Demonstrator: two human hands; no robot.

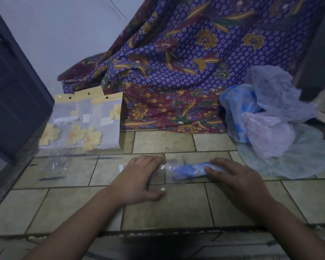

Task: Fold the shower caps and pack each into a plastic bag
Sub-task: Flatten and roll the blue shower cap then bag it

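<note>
While sliding the cap in, press the left fingers [152, 161] straight and spread wide, as now, flat on the clear bag [168, 175]. Pin the bag to the tiles with that left hand [139, 177] to stop the mouth slipping away. Pinch the right end of the folded blue cap [189, 170] between the thumb and the right fingers [220, 163], curled over it as now. Push slowly toward the left with the right hand [236, 179]. Squeeze the fold tight to stop it popping open.

Looks about half done for this cap: left end seemingly just inside the bag mouth, right end under the right fingertips. Hard to tell how deep through the shiny plastic.

Find cap and bag near the middle of the tiled surface [176, 207], between the two hands.

Farther out, at the right edge, a heap of loose caps [274, 117] waiting for folding. Near the back left corner, flowered bags [83, 121] in a row, yellow tops up. Just in front of them, some empty clear bags [53, 166]. Behind it all, a big purple flowered cloth [176, 59].
</note>
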